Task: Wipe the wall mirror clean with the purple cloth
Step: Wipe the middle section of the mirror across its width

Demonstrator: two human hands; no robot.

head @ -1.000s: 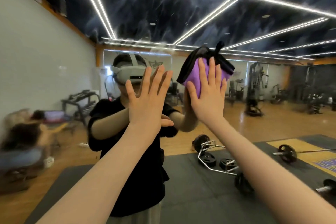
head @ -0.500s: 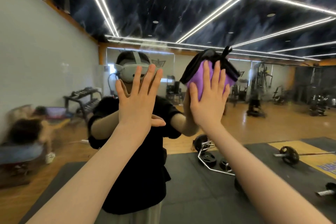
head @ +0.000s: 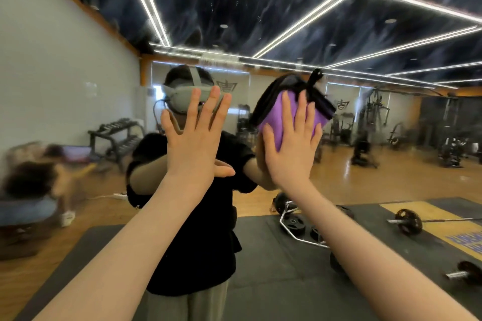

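The wall mirror fills the whole view and reflects a gym. My right hand lies flat, fingers straight and spread, pressing the purple cloth against the glass at about head height. The cloth has a black edge and a black loop at its top. My left hand is flat on the mirror to the left of the cloth, fingers spread, holding nothing. My own reflection, a person in a black shirt with a grey headset, stands behind both hands.
The reflection shows a dark floor mat, a curl bar with weight plates, a barbell at the right, a dumbbell rack at the left, and machines at the far right. A blurred seated person is at the left edge.
Both hands have slid slightly down and left on the glass, the right hand taking the cloth with it. The view has tilted up a little.
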